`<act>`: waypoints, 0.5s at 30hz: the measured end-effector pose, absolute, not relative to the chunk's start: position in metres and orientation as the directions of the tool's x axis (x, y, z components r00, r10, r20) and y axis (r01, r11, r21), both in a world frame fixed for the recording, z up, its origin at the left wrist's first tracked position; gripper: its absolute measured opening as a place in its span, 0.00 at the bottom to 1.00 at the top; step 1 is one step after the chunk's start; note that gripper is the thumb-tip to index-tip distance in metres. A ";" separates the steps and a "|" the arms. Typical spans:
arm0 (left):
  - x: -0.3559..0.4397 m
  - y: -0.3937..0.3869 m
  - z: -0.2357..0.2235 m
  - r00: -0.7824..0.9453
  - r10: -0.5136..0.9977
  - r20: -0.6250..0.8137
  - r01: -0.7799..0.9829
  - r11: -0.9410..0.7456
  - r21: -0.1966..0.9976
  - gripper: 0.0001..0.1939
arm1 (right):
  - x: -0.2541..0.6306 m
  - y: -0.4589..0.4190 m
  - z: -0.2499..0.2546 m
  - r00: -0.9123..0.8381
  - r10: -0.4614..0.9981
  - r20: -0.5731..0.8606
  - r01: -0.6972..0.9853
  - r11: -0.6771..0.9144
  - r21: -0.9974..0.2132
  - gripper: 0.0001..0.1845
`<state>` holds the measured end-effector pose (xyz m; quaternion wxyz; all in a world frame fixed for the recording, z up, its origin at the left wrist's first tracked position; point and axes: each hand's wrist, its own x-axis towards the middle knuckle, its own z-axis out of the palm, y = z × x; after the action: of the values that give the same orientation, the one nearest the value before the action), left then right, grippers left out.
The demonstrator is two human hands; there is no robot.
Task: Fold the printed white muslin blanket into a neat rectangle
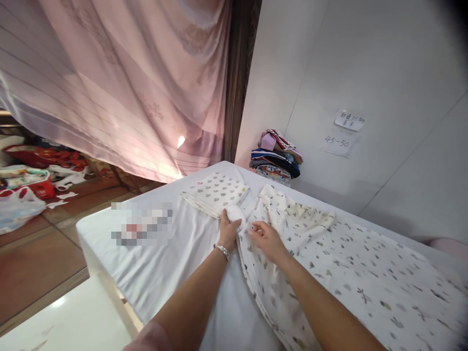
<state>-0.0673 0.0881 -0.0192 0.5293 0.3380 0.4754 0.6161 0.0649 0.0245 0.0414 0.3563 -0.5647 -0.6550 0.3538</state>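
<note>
A large white cloth printed with small grey-green and dark plant-like motifs point(351, 282) lies over the right side of a tabletop covered in a plain white sheet point(183, 258), gathered into folds towards the middle and flatter towards the right. At its left edge the left hand point(229, 233), with a silvery bracelet point(222, 251) at the wrist, has its thumb and forefinger parted in a V against a plain white bunched piece of fabric point(236, 213); its other fingers are hidden, so whether it grips the fabric cannot be told. The right hand point(265, 239) is just beside it, over the printed cloth's gathered edge, fingers curled narrow; whether they pinch any cloth is unclear. Just beyond the left hand lies a folded white cloth with small grey motifs point(218, 189), and well to the left a pixelated patch point(141, 226) hides something on the sheet. Behind the far edge of the tabletop a stack of folded multicoloured fabrics point(276, 156) is near the pale grey wall point(303, 63), which carries two handwritten white paper notes point(349, 120), the lower reading "45-50". A sheer pink curtain point(157, 83) hangs at the left, and on the brown tiled floor point(54, 253) are a red basket point(43, 189) and a whitish plastic bag point(18, 212).
</note>
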 end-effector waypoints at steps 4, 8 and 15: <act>-0.067 0.092 -0.020 -0.234 0.968 -0.089 -0.523 -0.048 0.851 0.46 | 0.044 0.032 0.020 -0.121 0.986 0.111 0.663 0.164 -0.731 0.34; -0.067 0.097 -0.022 -0.327 0.941 -0.084 -0.477 -0.088 0.875 0.42 | 0.060 0.035 0.011 -0.029 0.999 0.035 0.418 0.044 -0.907 0.24; -0.074 0.100 -0.015 -0.427 0.893 -0.142 -0.409 -0.051 0.911 0.29 | 0.117 0.022 0.000 0.229 0.943 -0.240 -0.309 -0.164 -0.937 0.28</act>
<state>-0.0741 0.0999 -0.0152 0.4767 0.2431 0.4975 0.6827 0.1165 0.0218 0.0004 0.5742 -0.5337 -0.2973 0.5450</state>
